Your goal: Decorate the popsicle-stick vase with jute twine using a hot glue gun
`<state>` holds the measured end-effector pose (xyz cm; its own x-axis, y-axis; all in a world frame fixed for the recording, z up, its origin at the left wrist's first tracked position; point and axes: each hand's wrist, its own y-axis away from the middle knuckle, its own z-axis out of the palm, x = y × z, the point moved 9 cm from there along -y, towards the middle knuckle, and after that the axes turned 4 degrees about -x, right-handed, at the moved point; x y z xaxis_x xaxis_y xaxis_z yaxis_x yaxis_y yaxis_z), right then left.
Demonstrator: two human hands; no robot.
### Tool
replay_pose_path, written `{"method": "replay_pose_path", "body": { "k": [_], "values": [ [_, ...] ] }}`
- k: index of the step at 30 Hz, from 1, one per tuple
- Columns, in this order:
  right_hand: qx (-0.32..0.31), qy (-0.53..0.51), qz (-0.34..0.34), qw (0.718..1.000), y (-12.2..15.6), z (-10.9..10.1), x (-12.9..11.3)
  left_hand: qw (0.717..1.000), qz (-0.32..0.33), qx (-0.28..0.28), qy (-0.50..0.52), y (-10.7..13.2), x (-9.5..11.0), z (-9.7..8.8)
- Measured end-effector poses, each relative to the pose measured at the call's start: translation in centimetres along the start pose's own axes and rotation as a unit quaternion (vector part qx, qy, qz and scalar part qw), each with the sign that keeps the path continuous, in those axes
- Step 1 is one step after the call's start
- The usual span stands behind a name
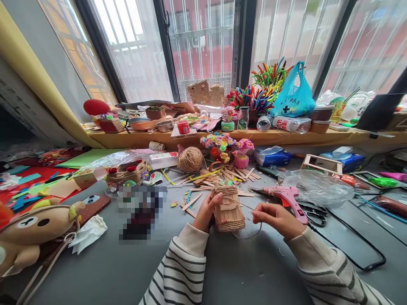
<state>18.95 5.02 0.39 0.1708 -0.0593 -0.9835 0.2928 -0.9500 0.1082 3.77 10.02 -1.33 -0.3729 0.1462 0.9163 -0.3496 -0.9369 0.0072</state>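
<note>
- Here is the left hand, closed around the side of the small stick piece, thumb over the front, the fingers behind it out of sight
- The right hand is just to the side, fingertips together in a pinch on a twine strand, which hangs in a loose loop below
- And the stick piece itself, held upright and tilted slightly above the grey table, between the two hands and nearer the left
- Look at the progress: rows of twine cross the top end and the bottom end, so both bands look largely done
- The middle, though, shows bare wood with a short raised strip across it; whether it is meant to be covered, nobody can tell from here
- The strand's tail is loose, so by the look of it the winding is well along but unfinished, with that end left to secure
- Supplies in reserve: the twine ball behind, loose craft sticks scattered nearby, the pink glue gun lying beyond the right hand
</note>
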Motion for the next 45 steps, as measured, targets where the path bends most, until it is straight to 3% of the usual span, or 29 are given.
{"method": "replay_pose_path", "body": {
  "k": [2,6,13,21,27,32,36,41,45],
  "values": [
    [0.015,-0.074,0.011,0.997,0.0,-0.5,0.3,1.0,-0.001,-0.004,0.0,0.2,0.2,0.2],
    [0.11,-0.155,-0.023,0.982,0.3,-2.2,0.4,1.0,-0.009,-0.025,-0.001,0.2,0.2,0.8],
    [0.167,-0.12,-0.066,0.976,1.0,-2.7,-0.9,0.997,-0.019,-0.049,0.05,0.8,0.4,1.9],
    [0.245,-0.085,-0.109,0.96,2.3,-3.7,-2.5,0.987,-0.095,-0.108,0.075,1.8,-0.3,3.1],
    [0.257,-0.052,-0.121,0.957,2.6,-3.7,-2.8,0.982,-0.114,-0.131,0.076,2.0,-0.4,3.7],
    [0.241,-0.013,-0.109,0.964,2.4,-3.0,-2.9,0.986,-0.113,-0.108,0.052,2.1,-0.3,3.1],
    [0.214,-0.011,-0.115,0.97,2.2,-2.2,-3.2,0.981,-0.114,-0.145,0.06,2.4,-0.4,3.4],
    [0.197,0.004,-0.107,0.975,2.2,-1.6,-3.3,0.974,-0.081,-0.194,0.089,2.6,0.1,4.2],
    [0.198,0.01,-0.104,0.975,2.1,-1.4,-3.3,0.977,-0.052,-0.193,0.077,2.6,0.7,4.4]
  ]
}}
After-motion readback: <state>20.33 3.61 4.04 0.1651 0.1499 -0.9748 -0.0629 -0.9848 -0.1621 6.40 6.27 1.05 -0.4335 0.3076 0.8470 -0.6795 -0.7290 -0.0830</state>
